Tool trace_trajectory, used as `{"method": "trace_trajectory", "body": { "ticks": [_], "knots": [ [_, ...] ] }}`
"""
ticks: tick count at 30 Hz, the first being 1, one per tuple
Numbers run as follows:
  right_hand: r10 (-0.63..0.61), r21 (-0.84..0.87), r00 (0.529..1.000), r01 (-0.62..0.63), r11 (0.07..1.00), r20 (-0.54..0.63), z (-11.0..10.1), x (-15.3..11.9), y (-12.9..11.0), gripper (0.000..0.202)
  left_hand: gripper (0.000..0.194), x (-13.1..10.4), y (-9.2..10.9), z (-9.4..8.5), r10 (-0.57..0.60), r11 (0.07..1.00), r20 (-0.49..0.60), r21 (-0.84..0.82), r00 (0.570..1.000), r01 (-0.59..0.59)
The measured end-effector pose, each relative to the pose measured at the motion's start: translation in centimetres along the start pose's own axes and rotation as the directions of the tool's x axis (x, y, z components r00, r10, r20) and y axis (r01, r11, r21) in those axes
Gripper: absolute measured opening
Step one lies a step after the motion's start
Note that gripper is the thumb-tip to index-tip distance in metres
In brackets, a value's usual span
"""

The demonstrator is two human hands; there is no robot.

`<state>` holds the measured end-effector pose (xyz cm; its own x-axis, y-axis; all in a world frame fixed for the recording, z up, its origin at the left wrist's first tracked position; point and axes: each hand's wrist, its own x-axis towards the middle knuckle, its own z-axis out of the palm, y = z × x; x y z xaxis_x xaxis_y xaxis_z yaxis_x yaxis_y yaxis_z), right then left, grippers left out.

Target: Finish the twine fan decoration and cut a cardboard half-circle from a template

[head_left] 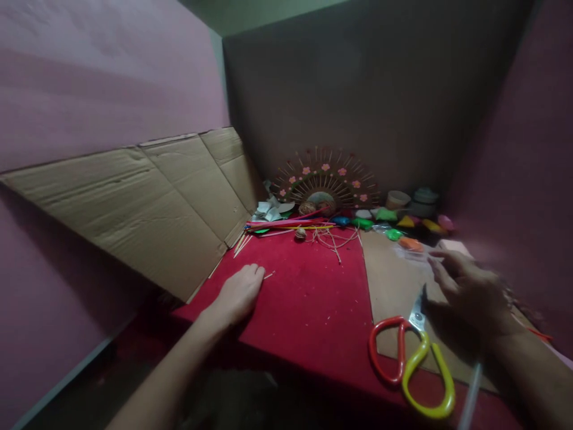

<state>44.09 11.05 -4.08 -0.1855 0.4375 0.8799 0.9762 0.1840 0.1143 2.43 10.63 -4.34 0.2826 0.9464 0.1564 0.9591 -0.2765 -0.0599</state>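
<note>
1. Near right, metal scissors [418,319] with rounded, glossy red and yellow handles lie over flat brown card [387,278] and red cloth [313,334].
2. Left, the left hand [242,291] curls on the cloth; a thin, straight, pale stick [269,275] pokes out beside its fingers. Cannot tell whether it grips.
3. Right, the right hand [470,289] reaches over the card, blurred; its grip cannot be told.
4. Just beyond its fingertips, on the card's far part: a packet [410,243], soft orange in clear film.
5. Farther: tangled twine [333,243].
6. Farthest: a spiky half-round fan [326,168], pink-flowered.
</note>
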Motion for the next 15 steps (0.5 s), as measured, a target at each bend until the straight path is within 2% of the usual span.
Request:
{"method": "trace_trajectory", "body": {
  "ticks": [3,5,7,8,9,10,11,12,13,14,15],
  "knots": [
    [-0.054,-0.004,0.998,0.054,0.999,-0.043,0.0,0.0,0.0,0.031,0.024,0.9,-1.9,0.8,-0.097,0.994,-0.086,0.041,0.992,0.101],
    [-0.061,-0.009,0.996,0.060,0.998,-0.065,0.1,0.0,0.2,0.030,0.022,1.3,-3.2,0.5,-0.155,0.985,-0.174,0.048,0.973,0.165],
    [-0.057,-0.008,0.996,0.057,0.998,-0.062,0.2,0.0,0.4,0.030,0.020,0.8,-4.2,-0.4,-0.198,0.975,-0.288,0.041,0.937,0.219],
    [-0.051,0.001,0.997,0.051,0.999,-0.058,0.3,-0.1,0.5,0.030,0.022,0.1,-4.6,-1.0,-0.222,0.968,-0.351,0.034,0.909,0.250],
    [-0.047,0.015,0.997,0.048,0.999,-0.053,0.4,-0.2,0.5,0.030,0.025,-0.8,-5.1,-1.8,-0.252,0.957,-0.434,0.022,0.865,0.290],
    [-0.045,0.030,0.998,0.047,0.998,-0.050,0.5,-0.2,0.6,0.030,0.031,-1.9,-5.6,-2.6,-0.287,0.941,-0.521,0.005,0.804,0.340],
    [-0.045,0.043,0.998,0.047,0.998,-0.049,0.6,-0.3,0.6,0.030,0.037,-3.1,-6.2,-3.3,-0.326,0.917,-0.621,-0.023,0.713,0.399],
    [-0.043,0.054,0.998,0.045,0.998,-0.047,0.8,-0.4,0.6,0.030,0.042,-4.3,-6.8,-3.9,-0.344,0.887,-0.771,-0.081,0.535,0.455],
    [-0.040,0.065,0.999,0.042,0.997,-0.037,0.8,-0.4,0.6,0.031,0.050,-5.4,-7.6,-4.4,-0.355,0.866,-0.852,-0.145,0.385,0.479],
    [-0.007,0.073,1.000,0.008,0.997,-0.020,0.9,-0.5,0.6,0.032,0.057,-6.3,-8.4,-4.7,-0.358,0.858,-0.894,-0.201,0.269,0.473],
    [0.035,0.080,0.999,-0.035,0.996,0.003,1.0,-0.5,0.5,0.033,0.064,-7.0,-9.2,-4.8,-0.381,0.858,-0.904,-0.267,0.195,0.439]
  ]
}}
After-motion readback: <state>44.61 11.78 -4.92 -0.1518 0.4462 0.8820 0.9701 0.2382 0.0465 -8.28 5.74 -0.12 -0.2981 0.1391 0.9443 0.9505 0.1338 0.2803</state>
